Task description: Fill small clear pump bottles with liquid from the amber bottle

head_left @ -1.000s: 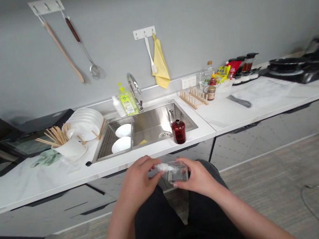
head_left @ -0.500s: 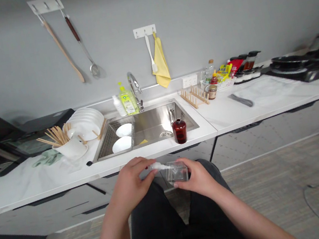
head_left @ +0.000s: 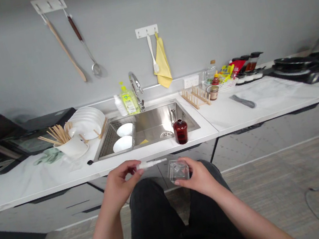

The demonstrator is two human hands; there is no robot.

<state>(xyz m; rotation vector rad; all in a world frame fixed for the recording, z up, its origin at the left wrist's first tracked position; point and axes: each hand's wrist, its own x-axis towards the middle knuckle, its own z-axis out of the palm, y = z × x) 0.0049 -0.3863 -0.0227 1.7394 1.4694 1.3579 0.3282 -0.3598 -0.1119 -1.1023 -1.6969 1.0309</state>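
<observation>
My left hand (head_left: 124,183) pinches a slim white pump head (head_left: 147,164) between thumb and fingers. Its thin tube points right, at the clear container, with a small gap between them. Wrapped round the right side of that clear square container (head_left: 177,170) is my right hand (head_left: 196,174). The container is tilted and see-through, and its opening is hard to make out. Both hands are above my lap, in front of the counter edge. A dark red bottle (head_left: 181,133), upright and with an uncovered neck, stands on the counter just beyond my right hand.
Behind the hands is a steel sink (head_left: 154,124) with white bowls (head_left: 123,143) in a rack at its left. Green soap (head_left: 129,100) stands by the faucet (head_left: 135,86). Left are a chopstick holder (head_left: 73,148) and plates (head_left: 88,121); right, a wooden rack (head_left: 195,97).
My left hand has drawn the pump head left, away from the clear container, and its tube now lies nearly level. My right hand still holds the container in about the same place.
</observation>
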